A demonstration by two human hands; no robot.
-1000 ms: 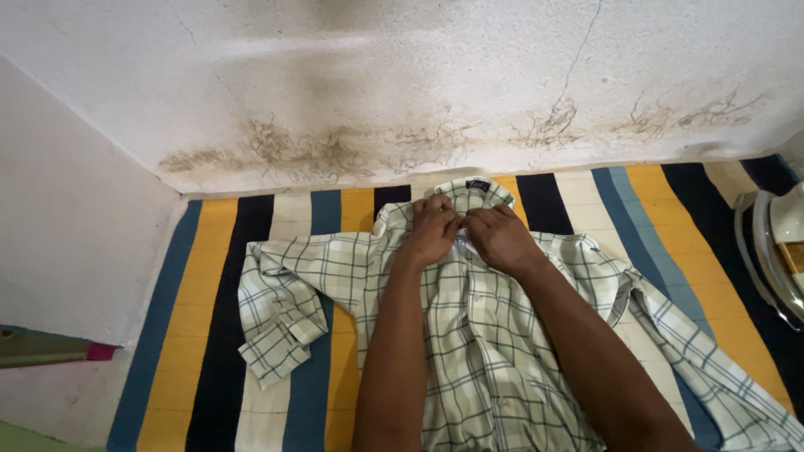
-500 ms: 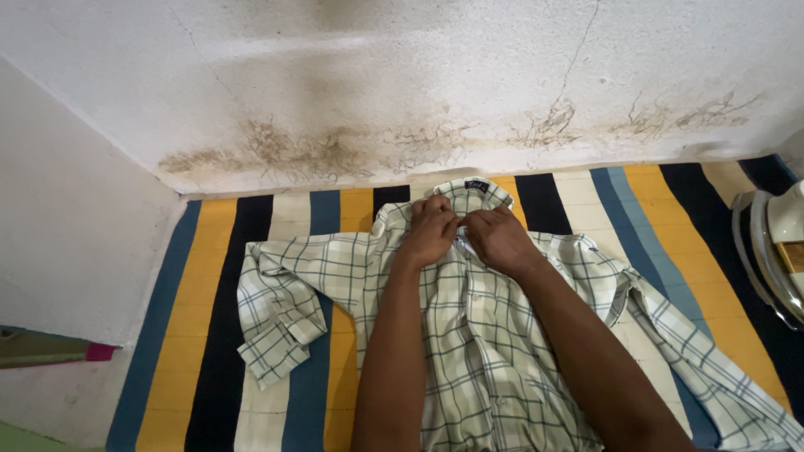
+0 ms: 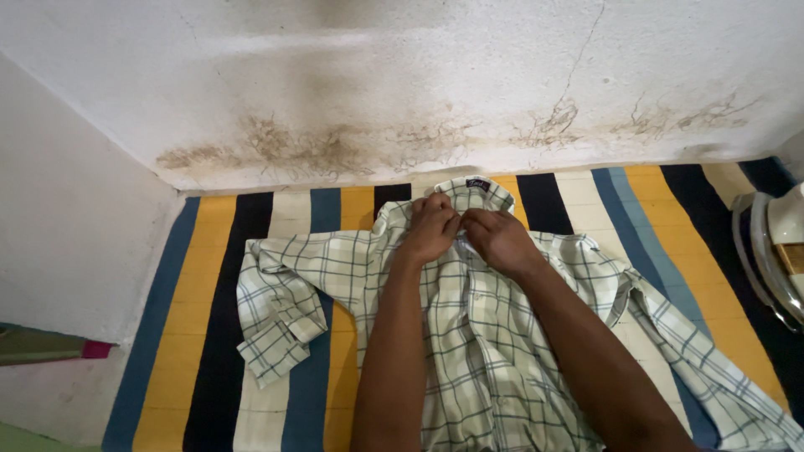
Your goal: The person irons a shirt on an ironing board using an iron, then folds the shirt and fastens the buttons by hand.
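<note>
A pale checked shirt (image 3: 477, 335) lies face up on a striped cloth (image 3: 209, 335), its collar (image 3: 477, 191) toward the wall. Both of my hands meet just below the collar. My left hand (image 3: 431, 228) pinches the shirt front at the top of the placket. My right hand (image 3: 498, 238) grips the fabric beside it, fingertips touching the left hand's. One sleeve (image 3: 276, 326) is bent back on the left; the other sleeve (image 3: 712, 368) stretches to the lower right.
A stained, cracked white wall (image 3: 402, 100) stands right behind the cloth. An iron (image 3: 775, 255) rests at the right edge. A white wall panel (image 3: 67, 251) closes the left side, with a bit of coloured fabric (image 3: 50, 345) beside it.
My hands have stayed at the collar area, with only slight finger shifts. The shirt lies as before.
</note>
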